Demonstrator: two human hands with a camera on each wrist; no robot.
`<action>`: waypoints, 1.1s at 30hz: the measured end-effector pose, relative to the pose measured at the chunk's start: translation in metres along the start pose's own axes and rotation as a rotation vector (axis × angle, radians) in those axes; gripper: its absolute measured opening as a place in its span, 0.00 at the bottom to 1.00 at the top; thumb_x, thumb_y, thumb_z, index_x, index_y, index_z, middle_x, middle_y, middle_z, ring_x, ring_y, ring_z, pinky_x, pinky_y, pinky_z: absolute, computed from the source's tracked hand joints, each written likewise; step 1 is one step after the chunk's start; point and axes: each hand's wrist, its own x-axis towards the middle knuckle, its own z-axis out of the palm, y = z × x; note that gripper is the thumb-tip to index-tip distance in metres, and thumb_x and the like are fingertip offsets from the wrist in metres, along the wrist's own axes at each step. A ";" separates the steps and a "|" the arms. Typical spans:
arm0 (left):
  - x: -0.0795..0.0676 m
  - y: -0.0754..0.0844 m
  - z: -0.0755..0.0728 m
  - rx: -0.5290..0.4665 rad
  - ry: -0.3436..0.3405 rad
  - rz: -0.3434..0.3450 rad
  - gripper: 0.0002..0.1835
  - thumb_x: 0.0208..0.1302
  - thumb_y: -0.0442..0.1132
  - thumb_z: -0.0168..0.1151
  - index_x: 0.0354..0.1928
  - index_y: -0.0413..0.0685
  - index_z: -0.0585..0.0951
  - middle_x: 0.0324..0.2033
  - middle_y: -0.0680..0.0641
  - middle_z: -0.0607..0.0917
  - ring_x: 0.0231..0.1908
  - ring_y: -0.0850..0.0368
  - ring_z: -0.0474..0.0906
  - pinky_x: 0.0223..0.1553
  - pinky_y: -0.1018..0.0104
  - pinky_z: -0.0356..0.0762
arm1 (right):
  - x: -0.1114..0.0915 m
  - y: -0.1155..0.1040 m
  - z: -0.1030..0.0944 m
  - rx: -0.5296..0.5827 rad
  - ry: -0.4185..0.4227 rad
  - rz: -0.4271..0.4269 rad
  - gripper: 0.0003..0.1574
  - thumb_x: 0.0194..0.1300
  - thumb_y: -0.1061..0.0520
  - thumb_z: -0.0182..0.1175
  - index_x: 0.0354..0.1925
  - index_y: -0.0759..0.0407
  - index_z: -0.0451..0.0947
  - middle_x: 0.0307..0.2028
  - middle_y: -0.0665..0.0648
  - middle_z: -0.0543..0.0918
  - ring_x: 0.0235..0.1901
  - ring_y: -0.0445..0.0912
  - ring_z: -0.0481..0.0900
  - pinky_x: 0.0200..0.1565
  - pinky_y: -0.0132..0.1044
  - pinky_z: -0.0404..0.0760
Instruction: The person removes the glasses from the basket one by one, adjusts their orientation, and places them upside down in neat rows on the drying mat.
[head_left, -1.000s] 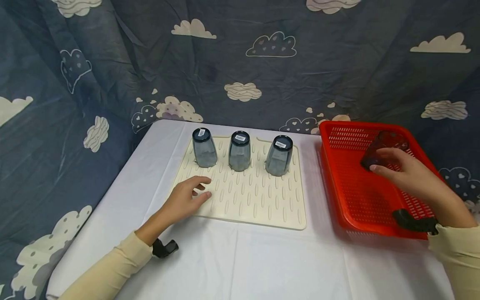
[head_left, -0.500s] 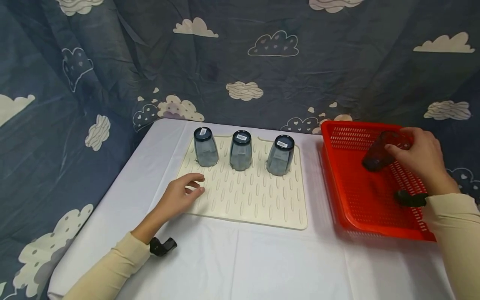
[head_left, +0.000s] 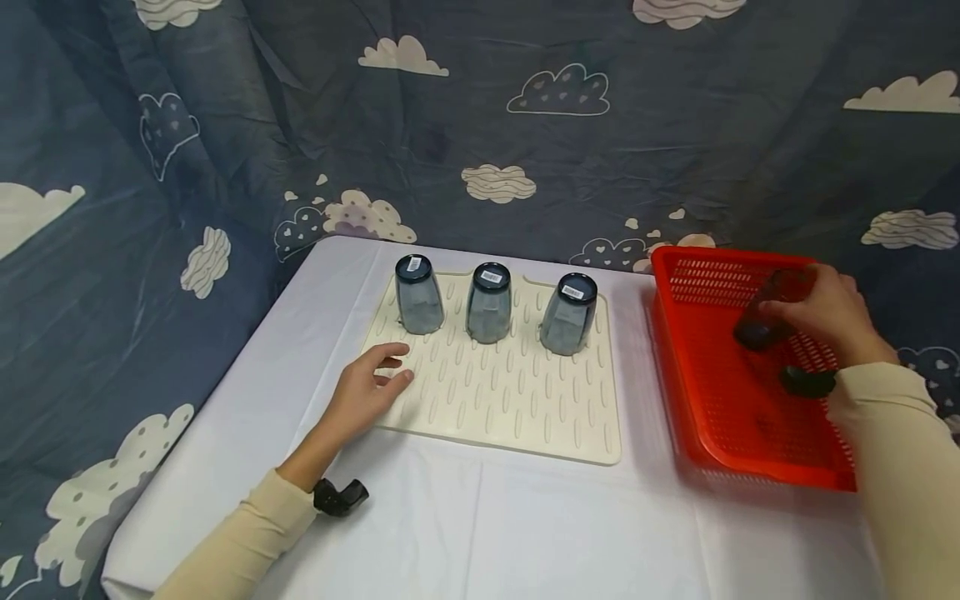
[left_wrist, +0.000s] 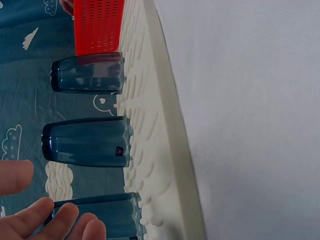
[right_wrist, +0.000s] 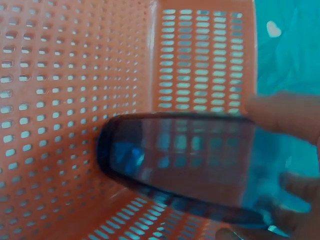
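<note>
In the red basket, my right hand (head_left: 828, 312) grips a dark blue drinking glass (head_left: 765, 317), which tilts with its thick base low and toward the left. The right wrist view shows thumb and fingers round the rim end of this glass (right_wrist: 185, 165). My left hand (head_left: 367, 390) hovers by the left edge of the cream drying mat (head_left: 517, 408), fingers loosely bent and holding nothing. Three like glasses stand upside down in a row along the mat's back: a left glass (head_left: 420, 300), a middle glass (head_left: 489, 308) and a right glass (head_left: 567, 321).
The red perforated basket (head_left: 686, 400) stands at the right of the table, its walls rising round the right hand. A white cloth (head_left: 585, 533) covers the table. Behind hangs a dark cloud-patterned curtain (head_left: 450, 125).
My right hand has moved up to the rim end of the glass in the basket, and the glass has tilted. My left hand has drawn back slightly. The row of glasses stays put.
</note>
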 end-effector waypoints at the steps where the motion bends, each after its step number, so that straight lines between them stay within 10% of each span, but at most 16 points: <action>1: 0.000 0.000 0.001 -0.001 0.002 -0.002 0.22 0.66 0.36 0.64 0.61 0.40 0.76 0.58 0.39 0.81 0.56 0.43 0.80 0.51 0.49 0.83 | 0.001 0.003 0.001 0.005 0.002 0.025 0.57 0.61 0.38 0.65 0.70 0.74 0.55 0.60 0.83 0.60 0.54 0.76 0.59 0.49 0.73 0.66; 33: -0.004 -0.003 0.009 -0.018 -0.005 -0.090 0.22 0.67 0.38 0.63 0.62 0.42 0.76 0.61 0.41 0.79 0.57 0.43 0.79 0.54 0.48 0.81 | -0.020 0.000 -0.020 0.048 -0.095 0.155 0.72 0.59 0.28 0.62 0.77 0.69 0.40 0.65 0.82 0.61 0.58 0.76 0.61 0.51 0.74 0.68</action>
